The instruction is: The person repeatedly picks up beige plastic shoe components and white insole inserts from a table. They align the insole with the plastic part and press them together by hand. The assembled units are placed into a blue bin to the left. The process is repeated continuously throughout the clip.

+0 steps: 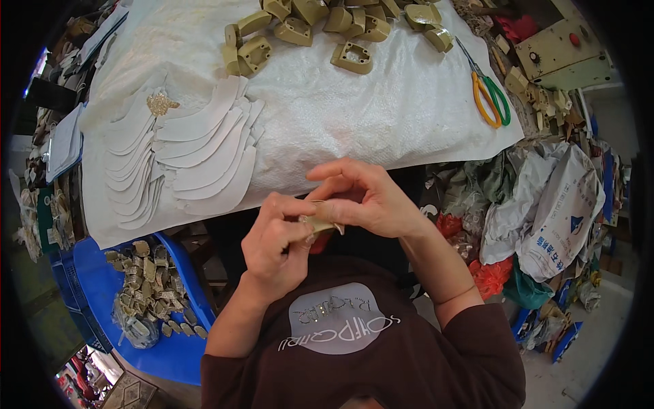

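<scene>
Pinching a beige piece point(320, 223), long axis roughly crosswise, left fingers point(291, 206) and right fingers point(346, 212) closed on it

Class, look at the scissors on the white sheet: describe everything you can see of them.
The scissors have one orange handle loop and one green handle loop, plastic-looking, with slim grey, metallic-looking blades that appear nearly closed. They lie on the white sheet near its right edge, blades pointing up and left, tips close to a khaki block. Nothing is holding them.

Glossy gold blocks point(338, 20), shiny woven plastic sheet point(368, 116), matt cloth shirt point(426, 347)
</scene>
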Motion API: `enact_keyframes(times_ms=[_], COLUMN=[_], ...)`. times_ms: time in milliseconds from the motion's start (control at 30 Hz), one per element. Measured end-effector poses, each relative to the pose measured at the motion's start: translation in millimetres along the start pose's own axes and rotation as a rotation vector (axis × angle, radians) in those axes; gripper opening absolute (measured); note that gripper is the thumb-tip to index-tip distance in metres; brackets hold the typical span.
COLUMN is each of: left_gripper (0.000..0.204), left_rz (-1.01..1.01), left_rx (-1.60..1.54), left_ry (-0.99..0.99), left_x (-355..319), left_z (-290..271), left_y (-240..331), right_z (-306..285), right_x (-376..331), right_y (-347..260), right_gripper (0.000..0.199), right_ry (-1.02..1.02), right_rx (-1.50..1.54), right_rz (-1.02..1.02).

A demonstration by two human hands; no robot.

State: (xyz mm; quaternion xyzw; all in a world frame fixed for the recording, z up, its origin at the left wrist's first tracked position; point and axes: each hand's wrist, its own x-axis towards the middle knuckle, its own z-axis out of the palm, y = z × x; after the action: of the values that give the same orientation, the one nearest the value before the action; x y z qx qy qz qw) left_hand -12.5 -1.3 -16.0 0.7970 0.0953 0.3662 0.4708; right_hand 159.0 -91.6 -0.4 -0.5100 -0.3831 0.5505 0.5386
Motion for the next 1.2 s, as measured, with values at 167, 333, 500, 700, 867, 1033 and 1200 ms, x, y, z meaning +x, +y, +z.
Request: enact_keyframes(times_ms=[167, 333, 500, 700, 867, 1033, 1200], left_gripper=[0.015, 0.017, 0.015, 0.013, 0.015, 0.016, 0.024], left_rz=[-0.268, -0.312, -0.371, -0.407, -0.261, 0.028, 0.062], left_rx=[-0.428, -0.455, -0.477, -0.366, -0.085, 0.16, 0.149], left_ry=[0.304, 0.245, 0.306, 0.182, 0.217, 0.249, 0.137], left_x=[5, 2, 3, 7, 7, 7, 1], left_z=[11, 8, 10, 9, 2, -2, -7], left_y=[13, 5, 7, 21, 13, 9, 11], right_z=[-1, 19, 33, 27, 26, 7, 0], right_x=[4, 2, 5, 3, 2, 1, -1], right_y=[12, 10, 10, 6, 16, 1, -2], right_gripper=[0.038, 0.023, 0.012, 0.017, 0.028, 0.053, 0.063], right_ry=[0.094, 0.229, 0.35, 0.368, 0.235, 0.091, 0.067], right_rx=[-0.264, -0.424, -0.321, -0.694, -0.033, 0.115, -0.205], right_rz=[-0.381, -0.513, -0.497, -0.522, -0.471, -0.16, -0.359])
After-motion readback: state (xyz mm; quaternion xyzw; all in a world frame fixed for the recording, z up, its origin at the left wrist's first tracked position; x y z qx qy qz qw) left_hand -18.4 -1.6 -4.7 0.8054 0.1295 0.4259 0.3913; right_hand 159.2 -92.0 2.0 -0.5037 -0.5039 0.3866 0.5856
